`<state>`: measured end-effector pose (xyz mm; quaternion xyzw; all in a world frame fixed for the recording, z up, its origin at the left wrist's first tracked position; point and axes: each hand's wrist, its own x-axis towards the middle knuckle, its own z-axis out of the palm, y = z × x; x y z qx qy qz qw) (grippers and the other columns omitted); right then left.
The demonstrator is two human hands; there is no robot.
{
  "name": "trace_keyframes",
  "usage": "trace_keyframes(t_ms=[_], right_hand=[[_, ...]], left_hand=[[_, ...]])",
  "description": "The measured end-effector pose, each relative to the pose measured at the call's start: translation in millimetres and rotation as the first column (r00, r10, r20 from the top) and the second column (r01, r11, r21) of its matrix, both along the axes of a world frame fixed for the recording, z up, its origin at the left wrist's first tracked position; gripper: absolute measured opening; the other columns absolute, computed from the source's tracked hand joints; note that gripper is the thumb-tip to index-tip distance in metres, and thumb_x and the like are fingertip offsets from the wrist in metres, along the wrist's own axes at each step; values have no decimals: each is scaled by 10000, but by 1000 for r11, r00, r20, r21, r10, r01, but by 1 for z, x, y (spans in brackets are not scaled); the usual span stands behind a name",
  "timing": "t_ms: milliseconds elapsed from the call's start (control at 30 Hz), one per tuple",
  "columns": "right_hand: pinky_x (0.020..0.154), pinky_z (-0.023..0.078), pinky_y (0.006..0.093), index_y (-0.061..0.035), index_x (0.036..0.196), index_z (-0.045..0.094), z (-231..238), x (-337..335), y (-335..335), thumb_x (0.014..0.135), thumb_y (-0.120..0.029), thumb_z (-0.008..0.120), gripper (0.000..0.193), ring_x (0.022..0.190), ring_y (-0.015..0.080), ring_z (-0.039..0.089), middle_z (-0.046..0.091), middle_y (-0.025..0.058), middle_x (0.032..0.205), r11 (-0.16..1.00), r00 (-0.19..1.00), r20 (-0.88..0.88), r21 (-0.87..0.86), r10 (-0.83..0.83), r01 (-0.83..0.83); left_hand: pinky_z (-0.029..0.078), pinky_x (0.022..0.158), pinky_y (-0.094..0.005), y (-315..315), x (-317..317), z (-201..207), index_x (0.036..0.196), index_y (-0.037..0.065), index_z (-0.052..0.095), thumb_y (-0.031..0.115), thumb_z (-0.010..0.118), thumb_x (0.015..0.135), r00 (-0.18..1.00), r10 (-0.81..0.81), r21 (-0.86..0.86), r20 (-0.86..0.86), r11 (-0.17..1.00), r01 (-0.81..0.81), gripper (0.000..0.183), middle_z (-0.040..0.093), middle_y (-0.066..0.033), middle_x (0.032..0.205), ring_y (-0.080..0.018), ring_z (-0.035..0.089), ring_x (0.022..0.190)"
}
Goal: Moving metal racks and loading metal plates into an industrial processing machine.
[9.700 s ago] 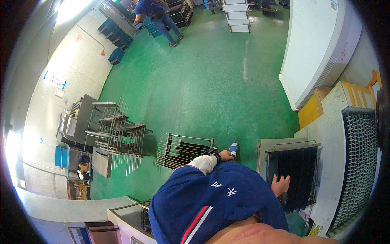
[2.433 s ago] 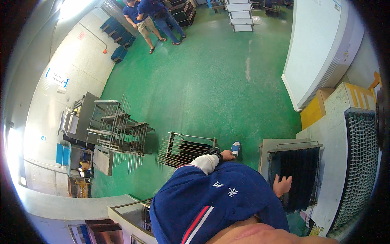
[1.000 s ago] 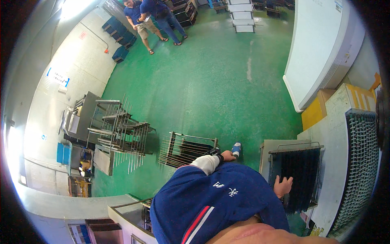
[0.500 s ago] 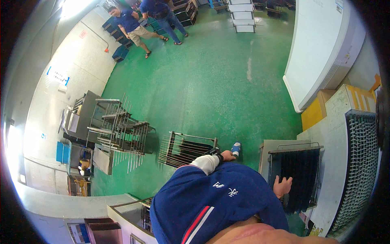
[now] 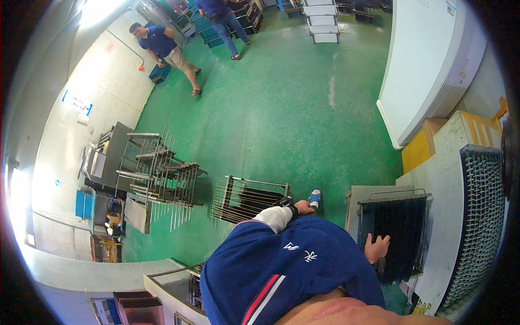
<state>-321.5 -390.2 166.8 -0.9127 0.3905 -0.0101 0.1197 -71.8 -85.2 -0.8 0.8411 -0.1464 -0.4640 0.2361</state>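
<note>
We look straight down over the wearer's dark blue jacket with white, red-striped trim; the left hand, at the end of a white cuff with a dark wristband, lies at the upper right corner of the grey metal rack of thin parallel rods standing on the green painted floor; it appears to touch that corner, but we cannot tell whether its fingers are curled or spread, since only the back of the hand shows; a blue shoe with a white toe stands just beside this hand. The right hand is spread, fingers apart and gripping nothing, and rests flat on the dark ribbed panel set in a grey metal frame, which lies on the pale grey work surface at the wearer's right; further right we see a long dark grid mat, and behind it a yellow box against a large white cabinet. To the left of the rod rack, well apart, stands a cluster of stacked grey metal frames with upright pins; at the far end of the floor we note a person in a blue shirt and beige shorts and a second person in blue trousers.
</note>
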Motion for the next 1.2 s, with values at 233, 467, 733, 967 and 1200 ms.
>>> trace_keyframes(t_ms=[233, 467, 733, 967, 1200], right_hand=[[725, 482, 470, 10, 810, 677, -10, -2, 0, 781, -393, 678, 404, 931, 384, 553, 514, 199, 1038, 992, 996, 86, -121, 38, -27], [724, 479, 468, 8, 806, 675, -9, -3, 0, 777, -388, 681, 398, 932, 382, 547, 508, 190, 1034, 994, 997, 73, -106, 30, -22], [734, 475, 465, 7, 810, 674, -13, -3, -1, 775, -395, 680, 403, 937, 384, 541, 501, 197, 1039, 995, 997, 79, -103, 21, -13], [738, 472, 470, 7, 823, 673, -11, -2, -1, 775, -399, 679, 409, 944, 390, 539, 506, 200, 1053, 994, 997, 73, -107, 23, -15], [773, 484, 456, 25, 867, 680, -5, -2, -2, 784, -360, 683, 393, 953, 404, 560, 530, 233, 1088, 999, 999, 41, -44, 23, -21]], left_hand=[[506, 725, -380, 0, -2, 1, 854, 38, 715, 442, 643, 753, 999, -3, -30, 45, 1000, 4, 422, 684, -139, 789, -270, 660, 771], [508, 717, -390, 1, 0, -3, 852, 36, 712, 463, 632, 756, 1000, -17, -13, 8, 1000, 17, 444, 683, -146, 789, -281, 661, 760], [505, 758, -400, 0, 0, -8, 911, 27, 703, 484, 625, 745, 997, -49, -26, 55, 998, 50, 492, 684, -169, 872, -306, 657, 841], [505, 771, -402, 0, 0, -5, 924, 25, 703, 467, 635, 742, 999, -37, 10, 40, 999, 37, 483, 686, -169, 895, -314, 656, 860], [509, 757, -396, 0, -1, 2, 904, 30, 710, 455, 636, 741, 999, -19, -26, 31, 999, 20, 461, 691, -157, 852, -301, 662, 827]])
